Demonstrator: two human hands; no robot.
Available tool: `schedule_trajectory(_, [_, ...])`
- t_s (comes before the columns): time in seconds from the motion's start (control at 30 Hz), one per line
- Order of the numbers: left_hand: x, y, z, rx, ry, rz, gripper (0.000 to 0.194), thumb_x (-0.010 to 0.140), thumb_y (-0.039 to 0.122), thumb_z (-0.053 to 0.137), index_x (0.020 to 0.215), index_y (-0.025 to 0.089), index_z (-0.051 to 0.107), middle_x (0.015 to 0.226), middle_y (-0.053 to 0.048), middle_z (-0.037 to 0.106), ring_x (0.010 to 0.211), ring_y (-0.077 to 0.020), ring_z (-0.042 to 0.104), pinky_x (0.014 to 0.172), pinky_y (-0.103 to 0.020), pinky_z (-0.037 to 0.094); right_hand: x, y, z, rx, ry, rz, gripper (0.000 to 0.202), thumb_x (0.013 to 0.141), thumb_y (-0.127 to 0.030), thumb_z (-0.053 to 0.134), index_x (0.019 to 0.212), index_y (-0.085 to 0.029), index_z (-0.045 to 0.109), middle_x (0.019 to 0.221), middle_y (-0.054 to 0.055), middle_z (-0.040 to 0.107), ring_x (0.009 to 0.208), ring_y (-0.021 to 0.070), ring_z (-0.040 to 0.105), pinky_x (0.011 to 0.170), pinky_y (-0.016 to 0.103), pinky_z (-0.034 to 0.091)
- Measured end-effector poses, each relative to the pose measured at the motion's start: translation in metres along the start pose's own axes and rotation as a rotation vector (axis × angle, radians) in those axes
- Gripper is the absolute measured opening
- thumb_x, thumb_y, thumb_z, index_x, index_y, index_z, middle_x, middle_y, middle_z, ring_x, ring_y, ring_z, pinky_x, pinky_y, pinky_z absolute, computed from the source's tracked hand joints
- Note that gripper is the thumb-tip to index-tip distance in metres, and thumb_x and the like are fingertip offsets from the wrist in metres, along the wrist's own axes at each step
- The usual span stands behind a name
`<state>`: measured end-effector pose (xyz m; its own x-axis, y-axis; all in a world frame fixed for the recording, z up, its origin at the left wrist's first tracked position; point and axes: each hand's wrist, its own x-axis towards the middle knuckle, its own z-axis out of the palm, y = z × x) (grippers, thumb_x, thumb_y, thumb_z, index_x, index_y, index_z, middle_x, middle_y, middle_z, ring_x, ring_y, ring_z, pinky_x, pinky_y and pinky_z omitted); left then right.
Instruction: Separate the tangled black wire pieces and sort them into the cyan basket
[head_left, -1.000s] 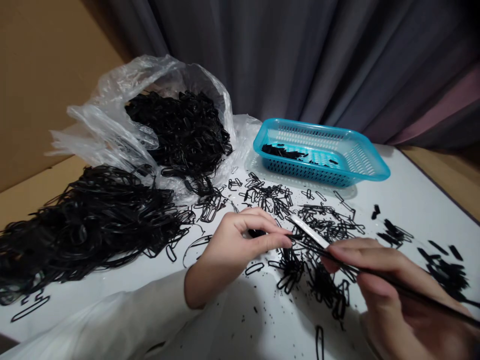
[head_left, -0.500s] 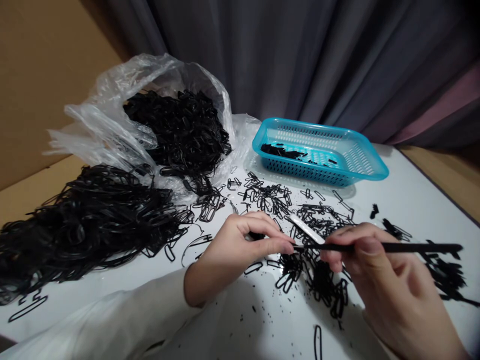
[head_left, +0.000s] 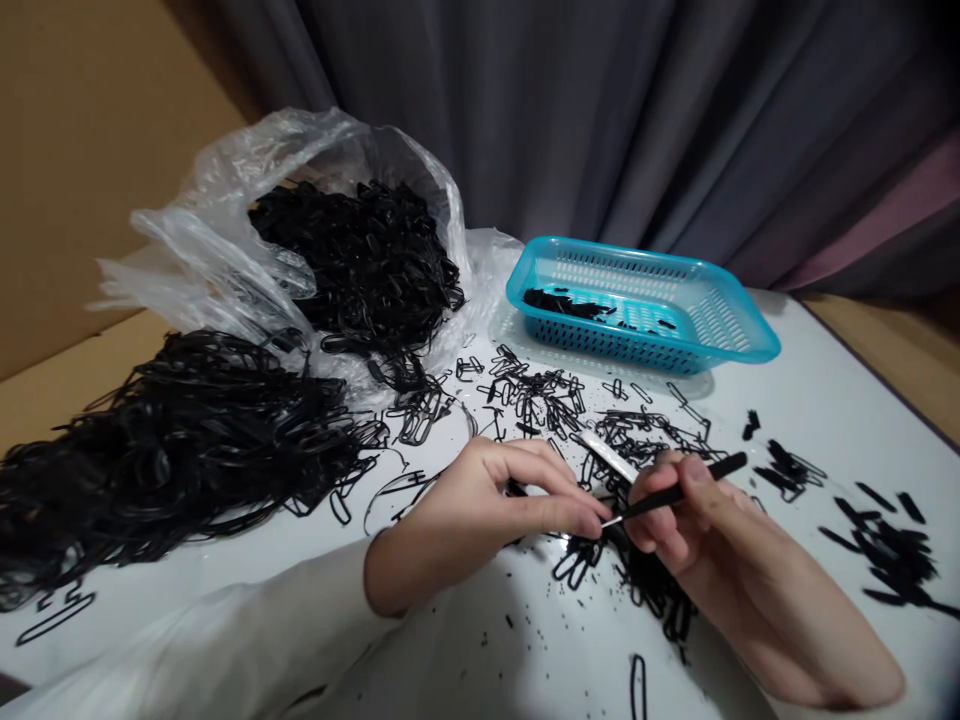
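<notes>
The right hand [head_left: 709, 535] clamps a tool [head_left: 651, 501], tip at the left hand [head_left: 499, 505], seemingly pinched on a black piece [head_left: 516, 489]; light, steady pressure should serve best.

The held tool [head_left: 664, 497] is coloured black, its tip [head_left: 613, 521] pale. Black is also seen on the strip heap [head_left: 187, 450]. The basket [head_left: 739, 350] is tinted translucent blue and patterned with slots. The surface [head_left: 450, 650] is coloured white, the sleeve [head_left: 247, 620] off-white, the curtain [head_left: 525, 100] dark grey.
</notes>
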<state>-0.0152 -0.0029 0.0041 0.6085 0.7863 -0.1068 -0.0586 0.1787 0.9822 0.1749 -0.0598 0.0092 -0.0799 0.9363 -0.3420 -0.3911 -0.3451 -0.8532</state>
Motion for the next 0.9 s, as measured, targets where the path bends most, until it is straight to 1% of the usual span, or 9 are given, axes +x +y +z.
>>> schedule_trajectory(0.17, [0.000,-0.001,0.001,0.025,0.007,0.033,0.013,0.071,0.014,0.077,0.073,0.027,0.079,0.074,0.003,0.067,0.071,-0.0063,0.058,0.063,-0.015,0.045,0.002,0.005,0.002,0.142,-0.014,0.122,0.024,0.072,-0.045,0.073,0.075,-0.021,0.070,0.053,-0.001,0.053,0.054,0.0087,0.052,0.061,0.018,0.051])
schedule_trajectory(0.27, [-0.001,0.000,0.002,0.042,0.023,0.043,0.015,0.070,0.012,0.077,0.072,0.027,0.078,0.075,0.004,0.068,0.070,-0.0063,0.058,0.064,-0.016,0.044,0.004,0.001,0.000,0.173,0.005,0.069,0.019,0.070,-0.041,0.075,0.071,-0.024,0.069,0.056,-0.001,0.054,0.055,0.0093,0.053,0.058,0.019,0.051])
schedule_trajectory(0.33, [-0.001,0.002,0.002,0.061,0.044,0.058,0.013,0.070,0.014,0.078,0.072,0.027,0.078,0.075,0.003,0.069,0.071,-0.0069,0.058,0.065,-0.017,0.045,0.004,-0.004,-0.002,0.145,0.053,-0.027,0.018,0.072,-0.042,0.071,0.069,-0.024,0.067,0.062,0.000,0.055,0.057,0.0107,0.053,0.057,0.022,0.052])
schedule_trajectory(0.47, [-0.001,0.003,0.002,0.099,0.063,0.097,0.010,0.070,0.018,0.079,0.074,0.027,0.079,0.076,0.002,0.071,0.074,-0.0090,0.059,0.068,-0.019,0.046,0.003,-0.015,-0.005,-0.080,0.181,-0.272,0.031,0.083,-0.043,0.054,0.062,-0.021,0.055,0.075,0.004,0.056,0.070,0.0176,0.057,0.062,0.031,0.054])
schedule_trajectory(0.53, [-0.001,0.003,0.002,0.121,0.073,0.121,0.010,0.070,0.019,0.079,0.075,0.027,0.079,0.077,0.002,0.071,0.075,-0.0101,0.059,0.068,-0.020,0.046,0.000,-0.015,-0.006,-0.220,0.207,-0.360,0.031,0.087,-0.041,0.048,0.063,-0.022,0.050,0.070,0.003,0.056,0.066,0.0166,0.055,0.057,0.028,0.051])
schedule_trajectory(0.63, [-0.001,0.001,0.002,0.180,0.084,0.161,0.009,0.071,0.021,0.079,0.077,0.028,0.079,0.077,0.001,0.070,0.075,-0.0112,0.059,0.071,-0.023,0.045,-0.006,-0.010,-0.004,-0.561,0.166,-0.462,0.021,0.090,-0.039,0.048,0.076,-0.025,0.054,0.062,-0.001,0.052,0.055,0.0119,0.048,0.048,0.021,0.043])
schedule_trajectory(0.73, [-0.001,-0.002,0.002,0.261,0.112,0.203,0.008,0.072,0.020,0.078,0.076,0.027,0.078,0.076,0.001,0.069,0.076,-0.0118,0.058,0.075,-0.025,0.044,-0.012,-0.001,0.002,-0.911,0.100,-0.584,0.005,0.089,-0.032,0.055,0.090,-0.028,0.056,0.072,-0.002,0.057,0.061,0.0106,0.052,0.050,0.018,0.043])
schedule_trajectory(0.83, [-0.001,-0.004,0.003,0.312,0.147,0.226,0.004,0.073,0.021,0.077,0.074,0.025,0.078,0.074,0.001,0.069,0.076,-0.0128,0.058,0.074,-0.026,0.043,-0.015,0.005,0.010,-1.084,0.009,-0.683,0.006,0.088,-0.024,0.057,0.093,-0.026,0.055,0.081,-0.002,0.059,0.067,0.0100,0.055,0.055,0.020,0.046])
schedule_trajectory(0.9, [-0.001,-0.005,0.003,0.342,0.171,0.233,0.002,0.075,0.024,0.076,0.075,0.024,0.078,0.076,0.000,0.068,0.077,-0.0139,0.059,0.074,-0.027,0.044,-0.013,0.004,0.013,-1.135,-0.007,-0.717,0.005,0.090,-0.021,0.053,0.091,-0.025,0.055,0.080,-0.002,0.059,0.067,0.0098,0.056,0.058,0.021,0.046])
